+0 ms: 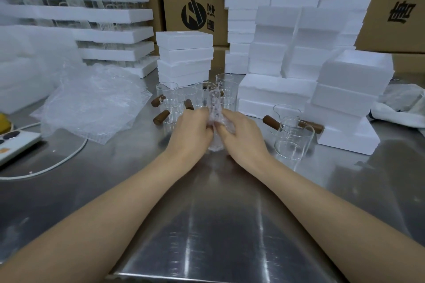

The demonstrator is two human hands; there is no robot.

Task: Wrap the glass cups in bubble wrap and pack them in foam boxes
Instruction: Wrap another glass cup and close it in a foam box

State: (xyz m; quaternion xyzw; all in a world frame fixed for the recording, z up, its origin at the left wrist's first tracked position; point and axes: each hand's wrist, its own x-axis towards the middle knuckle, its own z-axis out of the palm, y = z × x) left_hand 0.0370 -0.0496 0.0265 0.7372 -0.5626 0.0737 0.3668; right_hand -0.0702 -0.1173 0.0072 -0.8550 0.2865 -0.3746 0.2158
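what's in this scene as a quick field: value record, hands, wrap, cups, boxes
left hand: grips the bubble wrap bundle
right hand: grips the same bundle; what is inside cannot be told
glass cups: unwrapped, brown handles, behind the hands and at right
bubble wrap sheets: piled at left on the steel table
foam boxes: stacked at back and right

— Where are my hands?
— Your left hand (190,128) and right hand (241,135) meet out front, knuckles up, fingers curled in, both gripping the bubble wrap (215,102) between them.
— And my arms?
— Both forearms bare, stretched forward, converging.
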